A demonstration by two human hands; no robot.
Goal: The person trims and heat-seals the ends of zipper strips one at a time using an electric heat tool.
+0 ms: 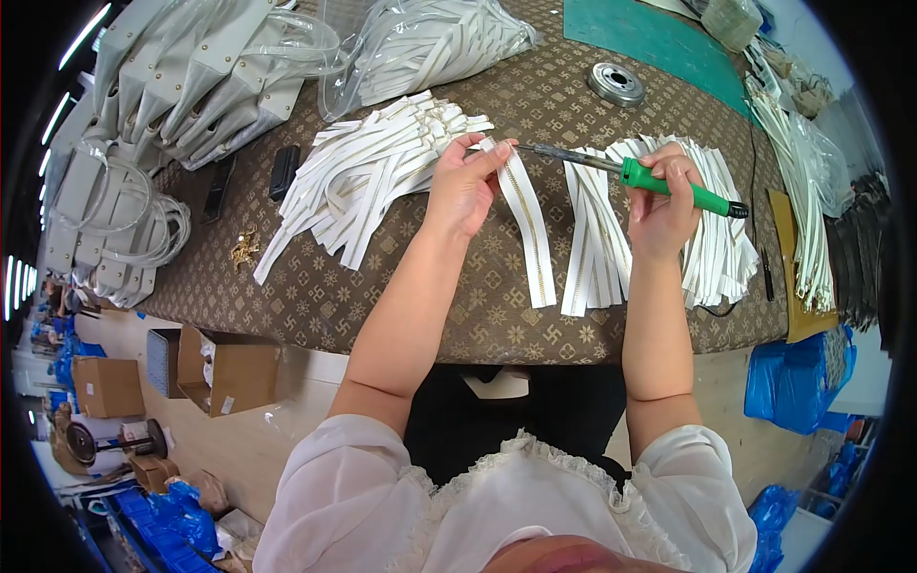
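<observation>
My left hand (462,183) pinches the upper end of a white zipper (527,224) with gold teeth, which hangs down over the table. Wrapped around the green handle of a soldering iron (680,188) is my right hand (666,202). The iron's metal tip reaches left to the zipper end by my left fingers; whether it touches is too small to tell. Left of my left hand lies a loose heap of white zippers (382,158). Beneath and beside my right hand are more zippers (597,234), laid in a fanned pile.
A brown patterned cloth covers the table (478,325). White bags (191,86) stand at the left, near a black case (284,172) and small gold pieces (245,248). At the back are a plastic bag of zippers (439,48), a round metal tin (616,84) and a green mat (659,48).
</observation>
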